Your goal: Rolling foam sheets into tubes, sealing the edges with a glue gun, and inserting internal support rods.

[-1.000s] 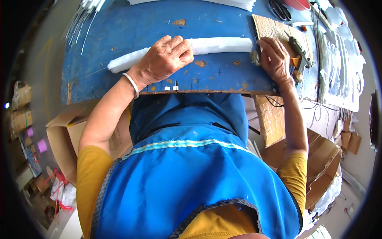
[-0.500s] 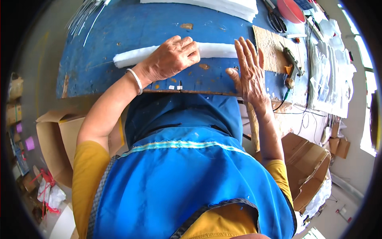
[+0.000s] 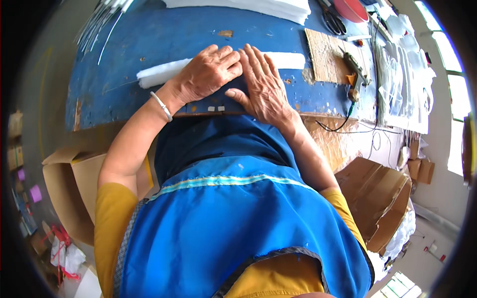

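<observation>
A long white foam strip (image 3: 161, 73) lies across the worn blue tabletop (image 3: 124, 39) in front of me. My left hand (image 3: 206, 74) rests palm down on the strip's middle, fingers curled over it, a white bangle on the wrist. My right hand (image 3: 263, 84) lies flat beside it, fingers spread and stretched over the strip, touching the left hand's fingers. The strip's right end (image 3: 290, 60) pokes out beyond my right hand. Neither hand grips anything.
A cardboard piece (image 3: 325, 59) and a glue gun (image 3: 355, 67) with a black cable lie to the right. Scissors (image 3: 330, 20), a red round object (image 3: 354, 9) and a white foam stack (image 3: 258, 6) sit at the far edge. Clear plastic pieces (image 3: 402, 74) are far right, open cardboard boxes (image 3: 382, 198) below.
My right hand moved left from the cardboard piece by the glue gun onto the foam strip and now lies flat next to the left hand. The left hand stayed on the strip.
</observation>
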